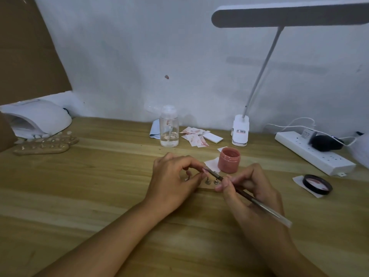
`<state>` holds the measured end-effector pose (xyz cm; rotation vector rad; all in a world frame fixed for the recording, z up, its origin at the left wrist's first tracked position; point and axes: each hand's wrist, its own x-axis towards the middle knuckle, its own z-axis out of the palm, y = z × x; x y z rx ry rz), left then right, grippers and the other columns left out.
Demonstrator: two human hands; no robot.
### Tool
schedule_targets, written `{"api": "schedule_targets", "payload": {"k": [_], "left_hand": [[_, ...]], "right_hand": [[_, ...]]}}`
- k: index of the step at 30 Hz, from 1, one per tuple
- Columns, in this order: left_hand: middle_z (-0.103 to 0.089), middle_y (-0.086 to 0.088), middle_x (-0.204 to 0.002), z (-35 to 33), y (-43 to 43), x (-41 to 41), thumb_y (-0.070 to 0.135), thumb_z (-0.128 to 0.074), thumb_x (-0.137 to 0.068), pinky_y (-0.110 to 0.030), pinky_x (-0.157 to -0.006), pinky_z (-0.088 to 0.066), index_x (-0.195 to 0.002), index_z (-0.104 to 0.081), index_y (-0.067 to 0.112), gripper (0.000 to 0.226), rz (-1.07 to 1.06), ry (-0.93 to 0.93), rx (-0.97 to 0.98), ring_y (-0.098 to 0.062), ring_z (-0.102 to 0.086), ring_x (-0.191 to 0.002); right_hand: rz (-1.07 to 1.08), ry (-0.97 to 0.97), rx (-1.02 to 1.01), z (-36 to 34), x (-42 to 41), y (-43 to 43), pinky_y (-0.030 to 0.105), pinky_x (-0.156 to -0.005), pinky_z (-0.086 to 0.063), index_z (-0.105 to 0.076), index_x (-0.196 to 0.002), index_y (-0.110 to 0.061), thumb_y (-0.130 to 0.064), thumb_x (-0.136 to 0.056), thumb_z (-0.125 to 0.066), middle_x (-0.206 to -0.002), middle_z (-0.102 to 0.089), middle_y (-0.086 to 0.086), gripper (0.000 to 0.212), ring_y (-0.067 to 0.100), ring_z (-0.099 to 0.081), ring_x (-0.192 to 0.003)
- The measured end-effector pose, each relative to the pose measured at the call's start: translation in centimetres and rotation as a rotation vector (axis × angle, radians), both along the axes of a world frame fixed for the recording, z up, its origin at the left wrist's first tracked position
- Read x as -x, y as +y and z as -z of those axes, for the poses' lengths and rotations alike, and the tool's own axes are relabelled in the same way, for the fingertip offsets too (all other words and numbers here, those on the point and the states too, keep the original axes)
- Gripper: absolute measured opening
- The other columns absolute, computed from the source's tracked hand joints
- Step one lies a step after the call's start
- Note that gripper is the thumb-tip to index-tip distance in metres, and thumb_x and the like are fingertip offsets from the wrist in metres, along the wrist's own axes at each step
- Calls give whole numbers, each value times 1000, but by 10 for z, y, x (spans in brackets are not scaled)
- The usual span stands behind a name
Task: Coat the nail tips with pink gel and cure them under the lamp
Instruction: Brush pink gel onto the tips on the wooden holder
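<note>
My left hand (171,180) pinches a small nail tip (204,170) on its stand, just above the wooden table. My right hand (249,188) grips a thin brush (245,193), and the brush's tip touches that nail tip. Two small metal stand bases (211,181) sit on the table under the brush. The open jar of pink gel (229,159) stands just behind my hands, and its black lid (317,184) lies on paper to the right. The white curing lamp (38,118) sits at the far left, with wooden holders of nail tips (46,145) in front of it.
A clear pump bottle (169,128) stands at the back centre beside stained paper wipes (196,135). A white desk lamp (240,129) clips at the back right, its head overhead. A white power strip (313,152) with plugs and cables lies along the right.
</note>
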<state>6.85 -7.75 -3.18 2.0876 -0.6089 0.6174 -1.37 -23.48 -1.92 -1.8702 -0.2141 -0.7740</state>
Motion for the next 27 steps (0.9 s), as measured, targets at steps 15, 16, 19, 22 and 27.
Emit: {"api": "schedule_targets", "payload": {"k": [15,16,19,22,27], "left_hand": [[-64,29,-73,-4,0,3,32,-79,-79,-43,-86,-42,-78,-61,52,27,5,33,-11,-4,-54,-80],[-63,30,-73,-4,0,3,32,-79,-79,-43,-86,-42,-78,-61,52,27,1,34,-11,-4,-54,-81],[-67,29,-79,-3,-1,3,33,-78,-80,-45,-87,-43,-75,-59,53,28,0,29,0,-6,-55,-80],[-68,26,-83,-3,0,2,29,-77,-82,-46,-89,-42,-72,-57,53,33,-16,26,14,-7,-54,-84],[-69,25,-89,-3,1,1,25,-76,-84,-49,-94,-41,-82,-68,40,17,-24,65,87,-8,-55,-94]], "right_hand": [[48,2,93,0,2,-1,44,-72,-56,-52,-79,-22,-23,-78,-67,-75,-70,-8,15,9,-69,-81],[50,2,99,1,2,-1,45,-71,-56,-52,-79,-20,-22,-77,-67,-74,-69,-7,15,10,-69,-80],[64,-25,71,-2,3,-1,43,-68,-56,-52,-83,-20,-18,-80,-65,-72,-67,-3,14,13,-68,-74],[48,-26,-50,-14,-2,-5,18,-65,-54,-57,-90,-19,-10,-85,-67,-82,-72,-7,14,6,-69,-74],[159,240,-174,-42,-44,-33,14,-61,-47,-64,-81,-17,-13,-80,-65,-69,-73,-9,4,-3,-65,-64]]}}
